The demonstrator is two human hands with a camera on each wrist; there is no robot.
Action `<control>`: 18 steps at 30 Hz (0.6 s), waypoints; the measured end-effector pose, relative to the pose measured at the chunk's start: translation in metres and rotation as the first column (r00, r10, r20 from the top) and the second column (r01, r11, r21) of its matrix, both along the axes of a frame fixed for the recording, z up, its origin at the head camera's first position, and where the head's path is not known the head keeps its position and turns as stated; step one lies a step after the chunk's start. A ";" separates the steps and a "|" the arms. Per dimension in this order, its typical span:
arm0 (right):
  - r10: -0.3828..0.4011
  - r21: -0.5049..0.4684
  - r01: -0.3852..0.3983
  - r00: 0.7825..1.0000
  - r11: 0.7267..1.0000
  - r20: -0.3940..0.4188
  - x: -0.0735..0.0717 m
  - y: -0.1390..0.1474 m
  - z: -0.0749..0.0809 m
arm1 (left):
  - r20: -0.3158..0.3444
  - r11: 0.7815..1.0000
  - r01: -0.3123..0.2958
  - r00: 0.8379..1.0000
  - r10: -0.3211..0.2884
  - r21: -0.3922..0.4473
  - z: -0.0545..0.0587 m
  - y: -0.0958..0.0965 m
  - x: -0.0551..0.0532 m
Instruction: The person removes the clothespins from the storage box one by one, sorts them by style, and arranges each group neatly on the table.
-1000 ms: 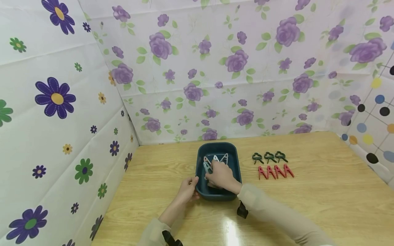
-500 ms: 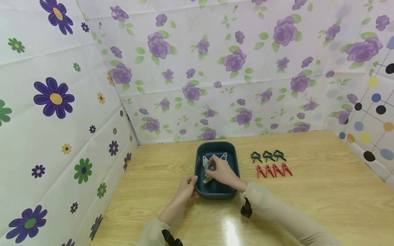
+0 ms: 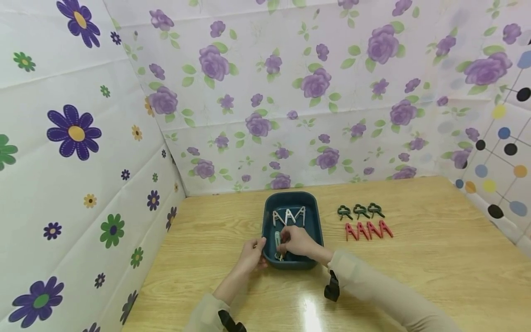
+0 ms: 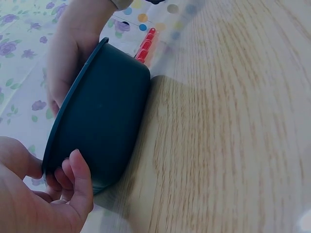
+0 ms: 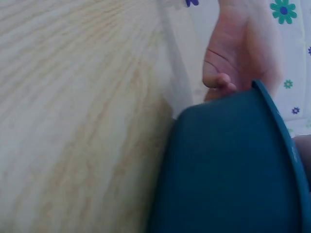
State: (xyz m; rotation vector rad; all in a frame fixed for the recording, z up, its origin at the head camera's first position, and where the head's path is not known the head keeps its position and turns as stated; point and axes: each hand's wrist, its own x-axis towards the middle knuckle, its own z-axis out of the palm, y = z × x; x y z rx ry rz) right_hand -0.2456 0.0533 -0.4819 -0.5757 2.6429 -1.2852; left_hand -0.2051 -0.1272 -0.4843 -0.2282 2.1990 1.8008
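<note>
A dark teal plastic basin sits on the table. Its left rim is gripped by my left hand, with the thumb at the rim and the fingers curled below; the left wrist view shows this grip from outside. My right hand reaches into the basin, fingers and thumb bent at a pale green clothespin near the left wall. Just below it lies a small beige clip, partly covered by the fingers. Farther back in the basin, several light clothespins form a row. In the right wrist view the basin's wall hides the right fingertips.
Right of the basin, a row of dark green clips lies behind a row of red clothespins on the wooden table. Floral sheets hang behind and on the left, a dotted one on the right.
My right hand has drawn back toward the near part of the basin, uncovering the row of light clothespins. The pale green clothespin has come nearer too. My left hand stays on the rim.
</note>
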 end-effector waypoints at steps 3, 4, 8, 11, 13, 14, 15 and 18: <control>0.006 -0.006 -0.006 1.000 1.000 -0.003 0.000 -0.003 -0.005 | -0.001 1.000 0.002 1.000 -0.002 0.000 -0.001 0.000 0.001; -0.004 -0.017 0.004 1.000 1.000 0.001 0.000 -0.003 -0.006 | -0.001 1.000 0.003 1.000 -0.003 -0.001 0.000 0.000 0.001; -0.069 -0.080 0.071 0.997 0.994 0.036 0.000 -0.003 0.000 | 0.004 1.000 0.005 1.000 -0.005 -0.002 0.000 0.001 -0.001; -0.108 -0.098 0.109 0.994 0.989 0.018 0.000 0.002 0.009 | 0.010 1.000 0.008 1.000 -0.008 -0.002 0.000 0.001 -0.001; -0.128 -0.084 0.126 0.992 0.989 -0.023 0.000 0.008 0.015 | 0.010 1.000 0.011 1.000 -0.011 0.001 -0.001 0.001 -0.001; -0.139 -0.078 0.135 0.989 0.988 -0.045 0.000 0.012 0.017 | 0.008 1.000 0.011 1.000 -0.011 0.001 -0.001 0.001 -0.001; -0.149 -0.075 0.144 0.987 0.987 -0.065 0.000 0.016 0.020 | 0.008 1.000 0.010 1.000 -0.010 0.002 -0.001 0.000 -0.001; -0.179 -0.073 0.172 0.979 0.982 -0.101 0.000 0.030 0.027 | 0.005 1.000 0.001 1.000 -0.001 0.002 -0.002 0.000 -0.002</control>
